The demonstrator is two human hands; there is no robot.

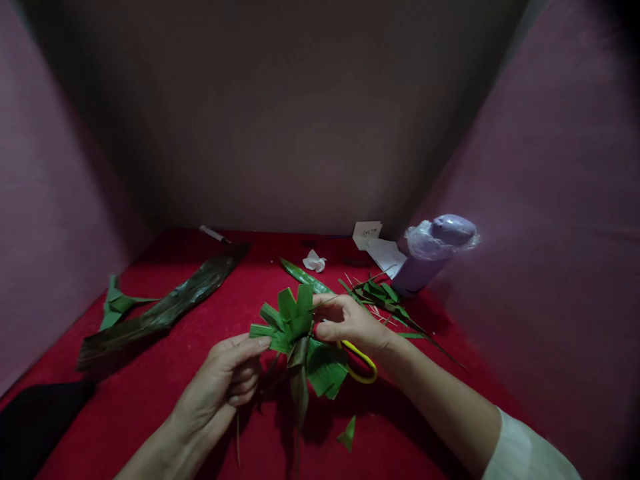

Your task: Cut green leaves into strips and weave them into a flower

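Fan-shaped bundle of pleated green leaf strips (287,320), over the red cloth-covered surface (150,387), seems largely formed, left hand's (230,373) grip pinching its left edge, right hand's (350,323) near its centre; long dark-green leaf (170,307) apparently unused.

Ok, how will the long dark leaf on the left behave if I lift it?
The long dark leaf looks thin, so it's probably light and apt to sag. Its glossy patches suggest a slightly slick surface.
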